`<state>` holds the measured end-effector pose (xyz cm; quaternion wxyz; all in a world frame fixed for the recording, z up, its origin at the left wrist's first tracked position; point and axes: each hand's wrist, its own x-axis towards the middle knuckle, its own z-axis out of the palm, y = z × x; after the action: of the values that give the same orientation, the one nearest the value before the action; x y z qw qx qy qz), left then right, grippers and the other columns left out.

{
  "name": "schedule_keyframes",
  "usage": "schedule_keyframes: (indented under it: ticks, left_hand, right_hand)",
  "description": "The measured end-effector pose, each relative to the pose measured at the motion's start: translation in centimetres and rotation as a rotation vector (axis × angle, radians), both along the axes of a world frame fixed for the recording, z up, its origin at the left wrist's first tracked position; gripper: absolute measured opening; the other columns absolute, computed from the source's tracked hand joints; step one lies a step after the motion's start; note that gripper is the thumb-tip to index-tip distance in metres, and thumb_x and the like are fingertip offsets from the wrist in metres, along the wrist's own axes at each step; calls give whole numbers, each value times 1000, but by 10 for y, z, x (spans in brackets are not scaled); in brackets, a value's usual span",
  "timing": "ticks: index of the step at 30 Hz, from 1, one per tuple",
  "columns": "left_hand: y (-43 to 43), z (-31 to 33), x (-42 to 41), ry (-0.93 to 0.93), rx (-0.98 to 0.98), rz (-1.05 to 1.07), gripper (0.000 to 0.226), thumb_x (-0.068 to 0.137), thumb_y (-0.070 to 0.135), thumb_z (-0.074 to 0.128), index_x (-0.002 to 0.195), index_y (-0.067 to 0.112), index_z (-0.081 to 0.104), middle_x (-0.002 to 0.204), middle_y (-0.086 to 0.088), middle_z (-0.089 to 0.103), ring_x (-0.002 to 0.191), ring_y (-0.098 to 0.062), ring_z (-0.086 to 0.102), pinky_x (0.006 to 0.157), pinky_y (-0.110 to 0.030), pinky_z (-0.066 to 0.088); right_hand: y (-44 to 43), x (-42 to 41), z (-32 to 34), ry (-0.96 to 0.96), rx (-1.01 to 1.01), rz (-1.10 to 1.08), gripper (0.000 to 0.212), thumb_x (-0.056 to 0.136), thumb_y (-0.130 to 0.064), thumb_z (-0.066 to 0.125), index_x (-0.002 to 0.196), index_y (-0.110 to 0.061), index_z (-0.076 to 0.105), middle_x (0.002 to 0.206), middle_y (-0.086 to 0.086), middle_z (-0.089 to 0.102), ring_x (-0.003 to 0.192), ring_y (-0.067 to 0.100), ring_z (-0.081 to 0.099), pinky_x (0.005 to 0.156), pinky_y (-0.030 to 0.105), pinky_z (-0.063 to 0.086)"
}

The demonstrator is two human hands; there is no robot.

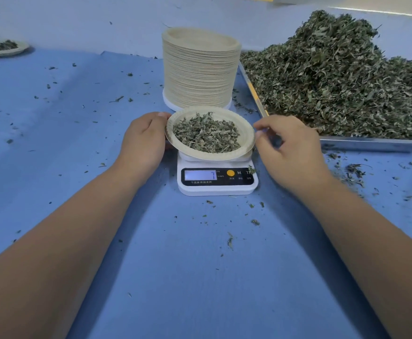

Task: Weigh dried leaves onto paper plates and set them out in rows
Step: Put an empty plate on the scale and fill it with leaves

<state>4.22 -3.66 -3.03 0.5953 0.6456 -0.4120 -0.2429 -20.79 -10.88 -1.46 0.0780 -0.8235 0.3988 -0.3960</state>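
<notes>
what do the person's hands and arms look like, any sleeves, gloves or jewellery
Both are bare as far as the frame shows. The left hand and right hand have no gloves, rings, watch or bracelet, and no sleeve edge is in view.

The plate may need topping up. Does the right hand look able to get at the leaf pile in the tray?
Probably yes: the right hand hovers beside the low rim of the tray, with nothing between it and the leaf pile.

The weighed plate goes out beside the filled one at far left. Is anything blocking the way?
Nothing visible does. Between the plate on the scale and the far plate lies only blue cloth with leaf crumbs.
</notes>
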Motion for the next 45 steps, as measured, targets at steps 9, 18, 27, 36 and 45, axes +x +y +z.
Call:
schedule_keyframes:
  ticks: [9,18,27,36,45]
  left_hand:
    - [0,-2,1,30,-4,42,32,94,36,42,89,35,74,92,10,76,86,-5,72,67,-15,54]
    - [-4,-6,3,58,-27,51,32,104,25,42,96,29,73,101,4,75,90,-7,71,64,-13,54]
    - [-4,-6,3,48,-8,39,33,95,33,42,95,29,75,100,5,77,89,-9,72,68,-19,56]
    - [-1,-3,1,5,13,17,43,93,34,40,76,44,77,94,9,78,94,-13,73,85,-33,61]
    - [2,-1,2,-29,51,52,37,96,41,42,114,32,73,103,16,73,96,-4,71,99,-41,57]
  right_hand:
    - [-1,-16,16,-37,298,24,12,85,-13,68,78,-22,64,71,-5,63,61,8,54,64,14,46]
    - [1,-17,6,147,582,144,30,73,-44,88,77,-21,70,71,-1,71,58,4,57,62,29,51]
    - [-1,-23,10,10,739,207,14,86,-19,81,79,-12,70,65,7,72,52,11,61,50,25,49]
    - [-30,-42,19,-90,139,-279,17,95,-30,67,107,-24,78,86,-16,68,83,2,65,73,-1,38]
    - [-3,-9,8,88,182,105,34,99,-40,60,129,-28,67,109,-8,73,93,0,66,89,19,51]
